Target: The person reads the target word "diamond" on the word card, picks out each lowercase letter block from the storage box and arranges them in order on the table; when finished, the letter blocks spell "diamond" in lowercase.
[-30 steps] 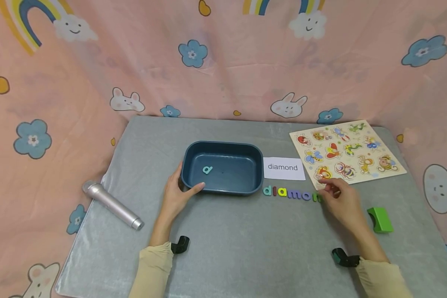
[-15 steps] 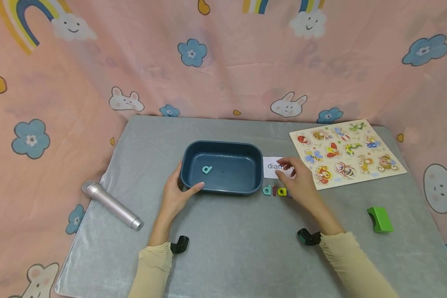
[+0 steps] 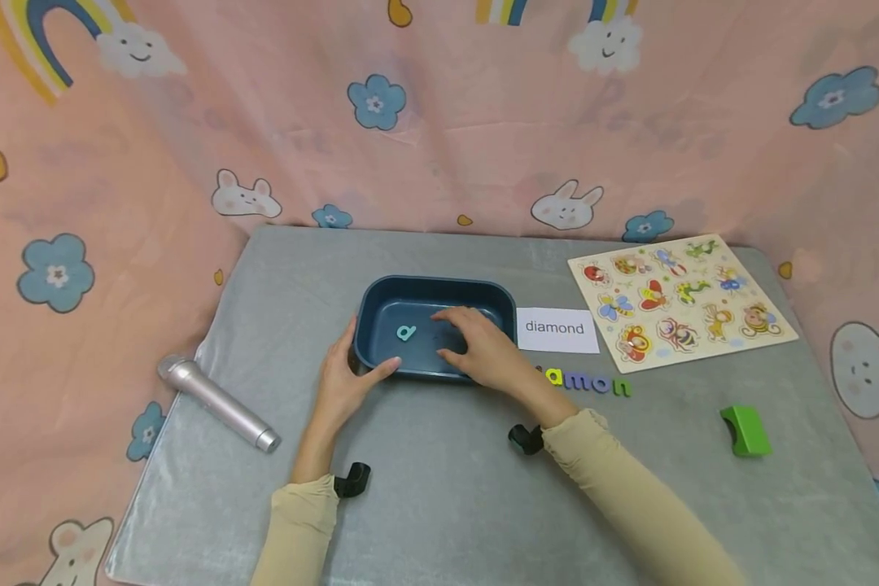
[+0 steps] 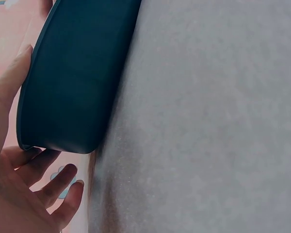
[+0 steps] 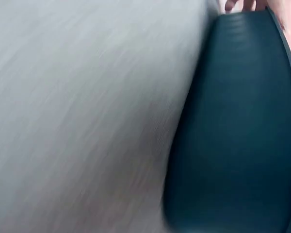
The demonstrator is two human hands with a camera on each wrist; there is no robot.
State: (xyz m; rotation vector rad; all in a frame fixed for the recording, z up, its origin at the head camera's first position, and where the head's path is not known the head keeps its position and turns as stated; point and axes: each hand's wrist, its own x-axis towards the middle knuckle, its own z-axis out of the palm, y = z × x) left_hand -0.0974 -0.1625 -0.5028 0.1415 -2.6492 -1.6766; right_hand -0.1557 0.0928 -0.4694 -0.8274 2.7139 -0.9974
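A dark blue plastic box [image 3: 439, 370] stands on the table, with one teal letter [image 3: 406, 333] lying tilted in its left half. My left hand [image 3: 342, 382] holds the box by its near left corner, thumb at the front rim and fingers along the left side. In the left wrist view the box wall [image 4: 72, 82] sits between thumb and fingers. My right hand [image 3: 487, 350] is over the box's right half, thumb and fingers parted and nothing between them. Its fingertips point at the teal letter from the right. To the right runs a row of letters [image 3: 577, 381], its left end hidden behind my right wrist.
A white card reading "diamond" [image 3: 557, 330] lies above the letter row. Behind it to the right is a wooden insect puzzle board [image 3: 659, 317]. A green block [image 3: 749, 431] lies at right, a silver microphone [image 3: 220, 403] at left. A pink printed curtain [image 3: 439, 146] backs the table.
My right hand has moved left from the green "n" at the row's right end, past the card, to over the box. My left hand keeps its place on the box.
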